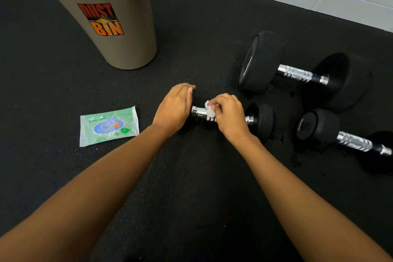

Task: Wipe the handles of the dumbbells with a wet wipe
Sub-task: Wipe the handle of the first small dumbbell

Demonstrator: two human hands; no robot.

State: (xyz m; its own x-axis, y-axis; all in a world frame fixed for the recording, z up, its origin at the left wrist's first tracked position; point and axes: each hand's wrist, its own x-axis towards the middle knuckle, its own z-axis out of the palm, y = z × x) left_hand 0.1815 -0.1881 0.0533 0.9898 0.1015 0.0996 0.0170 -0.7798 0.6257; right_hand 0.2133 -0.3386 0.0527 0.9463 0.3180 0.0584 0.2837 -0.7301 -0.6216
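Chrome handle (198, 114) of the nearest dumbbell (261, 118), on the rubber floor (191, 176), has a scrunched wet wipe (209, 110) pinched onto it by the right hand (229, 114), left hand (174, 106) laid fairly flat over its left head, I'd guess to stop it rolling.

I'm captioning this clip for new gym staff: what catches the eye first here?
At the centre of the black rubber floor, the right grip pinches a white wet wipe against the chrome handle of a small black dumbbell, while the left grip rests over its left end. A beige plastic dustbin stands at upper left, and two larger black dumbbells lie on the right.
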